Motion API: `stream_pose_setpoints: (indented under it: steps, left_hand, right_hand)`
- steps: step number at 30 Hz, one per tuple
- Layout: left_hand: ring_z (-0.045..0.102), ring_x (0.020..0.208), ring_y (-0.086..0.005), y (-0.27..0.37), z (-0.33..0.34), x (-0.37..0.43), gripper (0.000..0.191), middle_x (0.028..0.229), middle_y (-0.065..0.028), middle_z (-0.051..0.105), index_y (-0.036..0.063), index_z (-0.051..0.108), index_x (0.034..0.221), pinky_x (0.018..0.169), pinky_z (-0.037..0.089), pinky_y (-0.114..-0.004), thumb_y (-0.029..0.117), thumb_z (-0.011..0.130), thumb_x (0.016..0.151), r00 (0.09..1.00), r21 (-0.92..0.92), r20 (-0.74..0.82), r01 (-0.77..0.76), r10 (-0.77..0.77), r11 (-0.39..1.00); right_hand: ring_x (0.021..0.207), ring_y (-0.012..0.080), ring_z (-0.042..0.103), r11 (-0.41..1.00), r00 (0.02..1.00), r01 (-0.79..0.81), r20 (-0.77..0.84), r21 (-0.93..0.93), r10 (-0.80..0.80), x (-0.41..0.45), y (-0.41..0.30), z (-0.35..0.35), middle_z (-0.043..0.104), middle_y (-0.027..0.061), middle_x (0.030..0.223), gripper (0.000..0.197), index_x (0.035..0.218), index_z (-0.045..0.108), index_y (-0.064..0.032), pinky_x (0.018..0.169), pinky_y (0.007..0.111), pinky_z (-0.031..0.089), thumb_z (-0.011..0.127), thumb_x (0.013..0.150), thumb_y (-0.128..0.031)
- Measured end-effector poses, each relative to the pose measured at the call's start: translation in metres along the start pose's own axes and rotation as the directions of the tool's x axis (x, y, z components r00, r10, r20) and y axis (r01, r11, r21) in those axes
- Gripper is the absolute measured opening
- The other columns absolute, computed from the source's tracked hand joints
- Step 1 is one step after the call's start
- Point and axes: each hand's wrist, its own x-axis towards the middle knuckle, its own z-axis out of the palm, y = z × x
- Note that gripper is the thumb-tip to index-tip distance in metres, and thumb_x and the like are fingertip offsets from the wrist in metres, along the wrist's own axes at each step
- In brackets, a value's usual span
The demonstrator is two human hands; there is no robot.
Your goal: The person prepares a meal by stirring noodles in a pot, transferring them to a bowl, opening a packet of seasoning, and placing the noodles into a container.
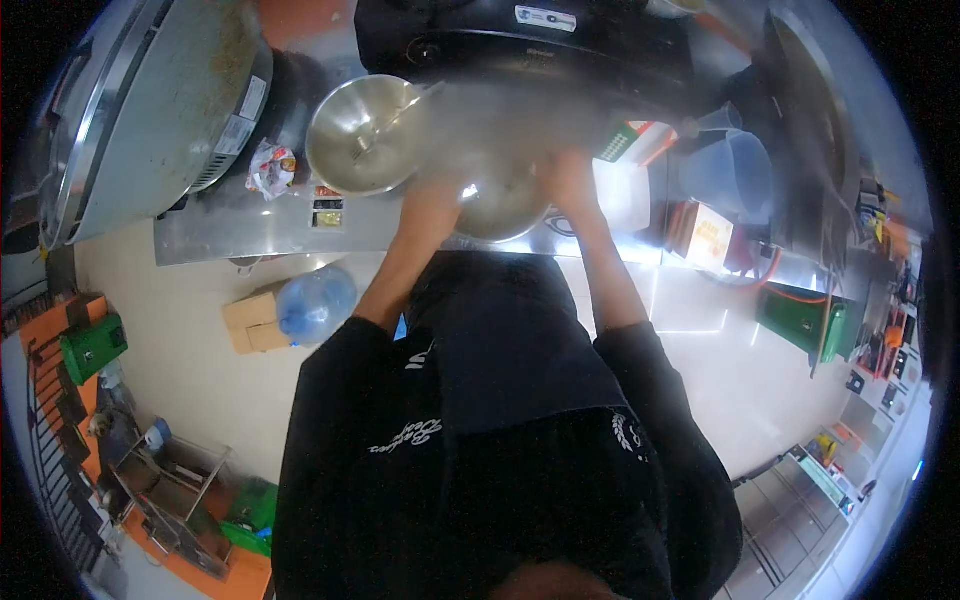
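A shiny metal bowl (502,214) sits close to the front edge of the steel counter (217,236), directly before me. My left hand (435,199) is at the bowl's left side and my right hand (570,180) at its right side. A blurry haze covers the fingers and the bowl's far part, so their grip and the contents are unclear. To the left, a second metal bowl (326,150) holds a metal utensil, perhaps a whisk (371,142), leaning on its rim. Small sauce packets (328,217) and a crumpled printed wrapper (271,171) lie left of that bowl.
A black appliance (480,56) stands behind the bowls, and a large grey round appliance (180,90) at left. On the right are a printed carton (637,142), a translucent plastic container (727,172) and a box (701,236). A large bottle (319,304) is on the floor.
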Motion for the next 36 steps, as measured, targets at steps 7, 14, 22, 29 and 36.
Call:
stream_pose_setpoints:
  steps: [7, 14, 22, 29, 36]
  left_hand:
    - [0.063, 0.090, -0.0407, 0.009, -0.004, 0.040, 0.016, 0.095, -0.0203, 0.066, 0.0083, 0.069, 0.096, 0.079, 0.050, -0.047, 0.017, 0.064, 0.083, 0.961, 0.129, 0.273, -0.073, 0.036, 0.989]
    - [0.062, 0.095, -0.0386, 0.009, 0.011, 0.054, 0.020, 0.101, -0.0204, 0.066, 0.0105, 0.070, 0.101, 0.084, 0.049, -0.047, 0.013, 0.060, 0.083, 0.953, 0.098, 0.257, -0.193, 0.163, 0.976]
    - [0.064, 0.091, -0.0377, 0.026, -0.003, 0.061, 0.028, 0.098, -0.0196, 0.067, 0.0141, 0.068, 0.107, 0.081, 0.051, -0.046, 0.013, 0.061, 0.081, 0.917, 0.074, 0.388, -0.134, 0.095, 0.988]
    - [0.066, 0.080, -0.0348, 0.035, -0.013, 0.051, 0.025, 0.088, -0.0162, 0.068, 0.0169, 0.066, 0.106, 0.069, 0.052, -0.047, 0.017, 0.060, 0.081, 0.904, 0.270, 0.401, -0.273, 0.150, 0.923]
    - [0.066, 0.080, -0.0362, 0.012, -0.003, 0.046, 0.024, 0.086, -0.0162, 0.068, 0.0167, 0.066, 0.106, 0.069, 0.052, -0.048, 0.018, 0.059, 0.083, 0.945, 0.133, 0.248, -0.251, 0.213, 0.959]
  right_hand:
    - [0.081, 0.0328, 0.067, 0.978, 0.994, 0.084, -0.088, 0.193, -0.068, -0.043, 0.026, -0.025, 0.067, 0.0207, 0.087, 0.022, 0.103, 0.066, 0.0004, 0.072, 0.036, 0.051, 0.061, 0.089, -0.016]
    - [0.076, 0.0215, 0.066, 0.905, 0.957, -0.257, -0.040, 0.338, 0.287, -0.086, 0.066, -0.026, 0.067, 0.0148, 0.083, 0.021, 0.101, 0.063, 0.0004, 0.071, 0.033, 0.051, 0.064, 0.087, -0.016]
    - [0.088, 0.0303, 0.064, 0.969, 0.989, 0.052, 0.120, 0.242, -0.083, -0.041, 0.017, -0.021, 0.065, 0.0134, 0.088, 0.015, 0.095, 0.064, -0.0055, 0.078, 0.040, 0.051, 0.065, 0.081, -0.011]
    - [0.094, 0.0365, 0.060, 0.986, 0.945, 0.164, 0.292, -0.033, -0.148, -0.013, -0.005, 0.011, 0.065, 0.0139, 0.092, 0.018, 0.094, 0.066, -0.0071, 0.081, 0.044, 0.049, 0.062, 0.078, -0.012]
    - [0.089, 0.0353, 0.062, 0.954, 0.944, 0.292, 0.184, -0.070, -0.275, -0.001, 0.008, 0.021, 0.065, 0.0157, 0.093, 0.018, 0.098, 0.065, -0.0089, 0.075, 0.046, 0.050, 0.060, 0.081, -0.013]
